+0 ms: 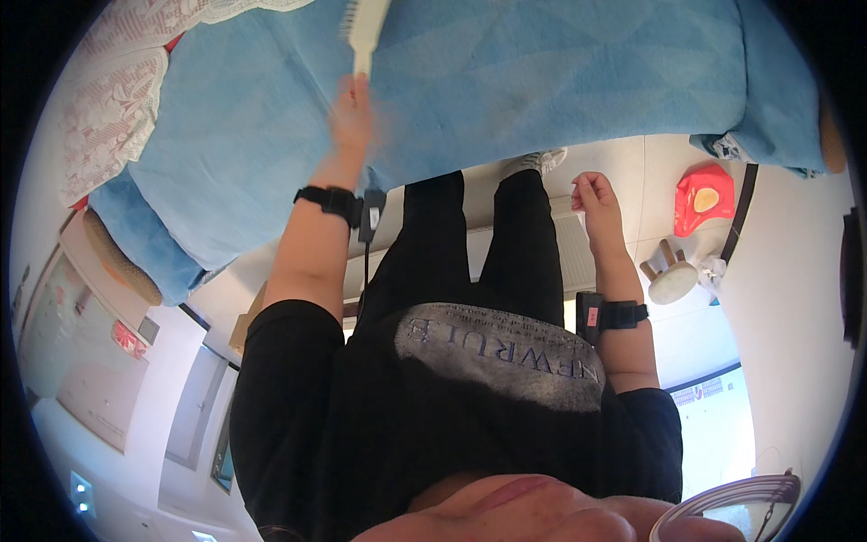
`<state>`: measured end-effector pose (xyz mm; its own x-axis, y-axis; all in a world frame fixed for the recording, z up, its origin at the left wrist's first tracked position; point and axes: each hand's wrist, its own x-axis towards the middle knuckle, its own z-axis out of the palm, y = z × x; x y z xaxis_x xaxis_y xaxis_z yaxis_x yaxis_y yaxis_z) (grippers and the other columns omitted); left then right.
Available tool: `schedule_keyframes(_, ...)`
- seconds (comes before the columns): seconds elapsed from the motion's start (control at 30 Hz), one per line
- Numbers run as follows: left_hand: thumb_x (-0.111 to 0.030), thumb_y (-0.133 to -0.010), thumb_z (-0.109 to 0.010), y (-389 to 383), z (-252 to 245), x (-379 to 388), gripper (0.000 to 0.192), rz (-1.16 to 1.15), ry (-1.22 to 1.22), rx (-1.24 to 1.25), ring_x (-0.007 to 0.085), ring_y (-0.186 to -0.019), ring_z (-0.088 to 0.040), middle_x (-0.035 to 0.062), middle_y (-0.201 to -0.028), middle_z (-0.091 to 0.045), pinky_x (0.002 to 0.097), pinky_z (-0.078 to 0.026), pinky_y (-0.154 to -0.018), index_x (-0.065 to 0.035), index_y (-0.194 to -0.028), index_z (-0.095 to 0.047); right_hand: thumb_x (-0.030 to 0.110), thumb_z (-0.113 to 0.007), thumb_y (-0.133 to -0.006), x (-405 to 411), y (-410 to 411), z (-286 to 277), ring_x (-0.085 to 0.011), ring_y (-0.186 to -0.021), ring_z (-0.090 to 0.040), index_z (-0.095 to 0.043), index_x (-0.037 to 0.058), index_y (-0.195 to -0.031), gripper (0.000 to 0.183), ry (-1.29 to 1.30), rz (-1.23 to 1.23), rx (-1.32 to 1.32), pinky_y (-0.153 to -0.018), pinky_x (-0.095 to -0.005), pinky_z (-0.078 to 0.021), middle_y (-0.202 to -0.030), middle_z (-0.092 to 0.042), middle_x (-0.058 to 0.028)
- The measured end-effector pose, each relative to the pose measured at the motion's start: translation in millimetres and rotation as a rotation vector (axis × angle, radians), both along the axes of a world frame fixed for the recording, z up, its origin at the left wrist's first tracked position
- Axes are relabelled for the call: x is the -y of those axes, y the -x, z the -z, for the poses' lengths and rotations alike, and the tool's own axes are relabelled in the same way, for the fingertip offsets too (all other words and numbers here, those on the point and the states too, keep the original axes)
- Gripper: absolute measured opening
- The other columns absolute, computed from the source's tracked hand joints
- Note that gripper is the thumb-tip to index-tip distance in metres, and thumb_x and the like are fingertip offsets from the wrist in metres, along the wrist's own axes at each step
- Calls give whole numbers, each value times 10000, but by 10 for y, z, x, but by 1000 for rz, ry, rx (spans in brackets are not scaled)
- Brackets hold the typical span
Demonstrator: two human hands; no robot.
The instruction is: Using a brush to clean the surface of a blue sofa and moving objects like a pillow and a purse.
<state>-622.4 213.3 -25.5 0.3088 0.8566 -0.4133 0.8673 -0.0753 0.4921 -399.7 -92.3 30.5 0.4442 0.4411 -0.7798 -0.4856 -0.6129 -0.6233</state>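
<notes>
My left hand grips the handle of a cream-coloured long-handled brush, its bristles facing left. The hand is slightly blurred. The brush is over the light blue cover of a sofa, and its far end is cut off by the top of the view; contact with the cover cannot be made out. My right hand hangs over the floor beside my leg, apart from the sofa, with its fingers curled and nothing visible in them. Both forearms wear black straps with small boxes.
White lace fabric covers something at the sofa's left end. On the floor to the right are a red bag, a small stool and clear plastic. A shoe shows at the sofa's front edge.
</notes>
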Motion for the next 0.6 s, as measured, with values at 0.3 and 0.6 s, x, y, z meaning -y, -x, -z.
schedule_keyframes(0.3, -476, -867, -394, 690, 395, 1195, 389, 557, 212, -215, 386, -796, -541, 178, -787, -578, 471, -421, -664, -108, -956, -483, 180, -469, -898, 196, -94, 34, -70, -607, -448, -516, 48, -874, 143, 27, -66, -35, -580, -198, -388, -690, -487, 1)
schedule_keyframes(0.6, -452, -883, -382, 311, -20, 774, 420, 401, -2, -77, 382, -711, -547, 174, -720, -573, 464, -424, -618, -52, -851, -504, 192, -472, -897, 259, -179, -45, -63, -604, -449, -518, 53, -880, 147, 28, -67, -50, -579, -193, -388, -688, -488, 4)
